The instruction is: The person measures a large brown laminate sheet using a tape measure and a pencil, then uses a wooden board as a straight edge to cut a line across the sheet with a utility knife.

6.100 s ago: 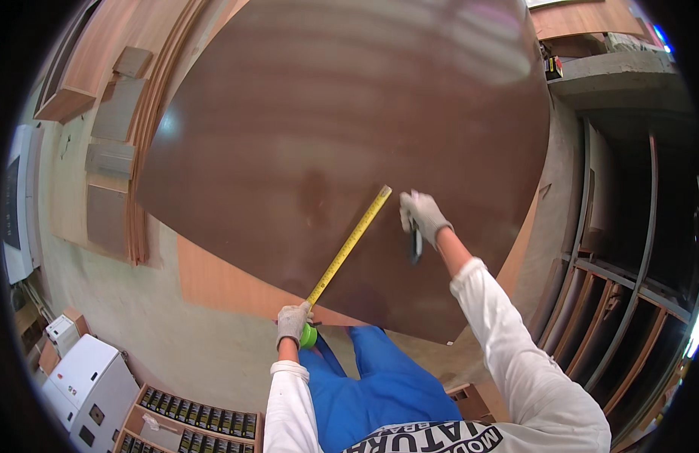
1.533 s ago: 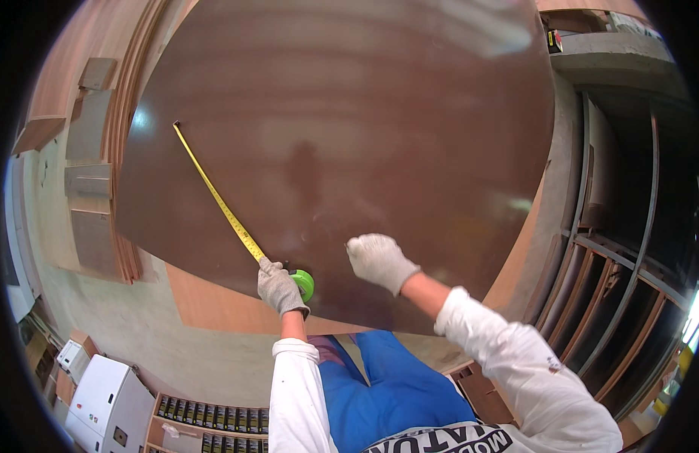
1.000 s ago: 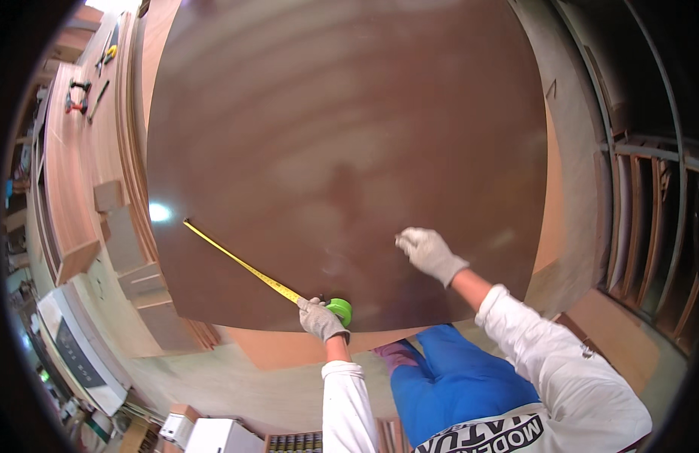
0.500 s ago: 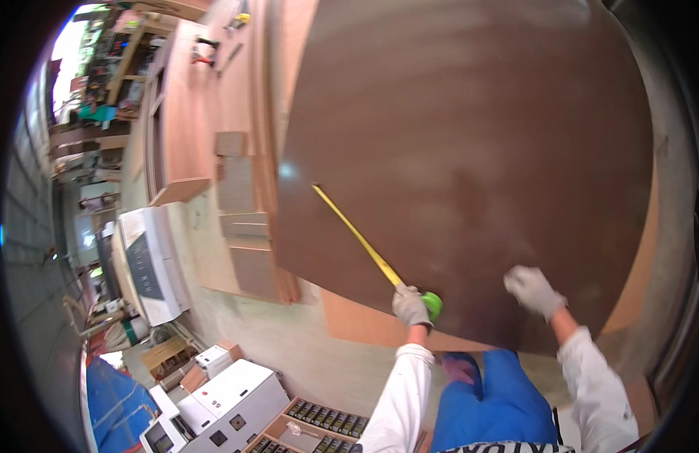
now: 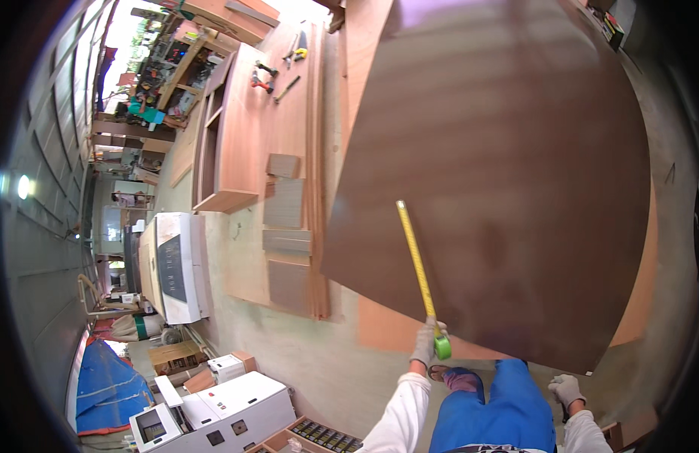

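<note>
The green-cased tape measure [image 5: 442, 347] is at the near edge of the brown panel [image 5: 508, 204], toward that panel's left half, and its yellow blade [image 5: 416, 260] runs out from there across the panel's surface, leaning slightly left, to a free tip that stops well short of the panel's far edge; whether the tip touches the surface or floats just above it, I cannot tell. The left hand [image 5: 424, 346], gloved, is at the panel's near edge, its fingers closed around the tape measure where the blade leaves the case. The right hand [image 5: 567, 389], gloved too, is off the panel, just beyond its near right corner, with fingers that look loosely curled; something dark shows below the palm, but whether the hand grips it I cannot tell. As far as things have got, the blade is drawn out and not wound back in, while the panel looks whole, with no cut visible; any fine pencil mark would be too faint to make out here. A small white spot [image 5: 589, 372] sits at the panel's near right corner. A paler wooden sheet [image 5: 391, 323] shows from under the panel's near left edge. Left of the panel are stacked boards [image 5: 317, 226] with small grey-brown pieces [image 5: 285, 202] beside them, and, farther up that side, a red and black power drill [image 5: 263, 78] and a yellow-handled saw [image 5: 297, 50]. A white machine [image 5: 243, 396] stands well apart from the panel, down to its left.
</note>
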The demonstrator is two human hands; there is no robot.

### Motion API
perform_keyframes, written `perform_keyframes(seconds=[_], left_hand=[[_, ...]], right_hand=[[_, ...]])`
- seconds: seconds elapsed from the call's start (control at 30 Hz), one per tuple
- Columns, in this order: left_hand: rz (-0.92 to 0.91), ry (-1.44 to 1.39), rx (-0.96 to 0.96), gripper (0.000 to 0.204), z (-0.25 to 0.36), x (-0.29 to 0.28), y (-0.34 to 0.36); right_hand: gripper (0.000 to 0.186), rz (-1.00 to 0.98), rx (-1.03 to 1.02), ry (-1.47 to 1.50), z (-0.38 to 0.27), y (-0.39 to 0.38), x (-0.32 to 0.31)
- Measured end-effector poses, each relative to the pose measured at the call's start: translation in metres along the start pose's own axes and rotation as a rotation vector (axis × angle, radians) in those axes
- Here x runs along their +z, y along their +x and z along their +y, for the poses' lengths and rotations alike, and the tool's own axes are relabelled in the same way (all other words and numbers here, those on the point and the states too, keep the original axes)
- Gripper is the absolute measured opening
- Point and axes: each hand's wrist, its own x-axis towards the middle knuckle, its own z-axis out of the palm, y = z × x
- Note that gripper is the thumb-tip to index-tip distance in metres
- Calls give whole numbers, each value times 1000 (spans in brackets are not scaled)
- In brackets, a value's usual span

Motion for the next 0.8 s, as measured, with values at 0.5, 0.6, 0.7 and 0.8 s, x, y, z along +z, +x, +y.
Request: perform_keyframes(seconds=[0.5,0.6,0.7,0.8], left_hand=[[-214,-294,-229,50,-109,-294,-181],[-56,-266,-172,45,-96,-412,-219],[-1,-12,6,39,-52,-464,-239],[312,177,-110,38,-41,-599,-318]], right_hand=[[15,117,-404,-136,-79,-74,231],[15,90,-299,-62,-80,-124,298],[12,512,-733,-180,-4,-63,302],[15,122,-148,250,-69,-159,374]])
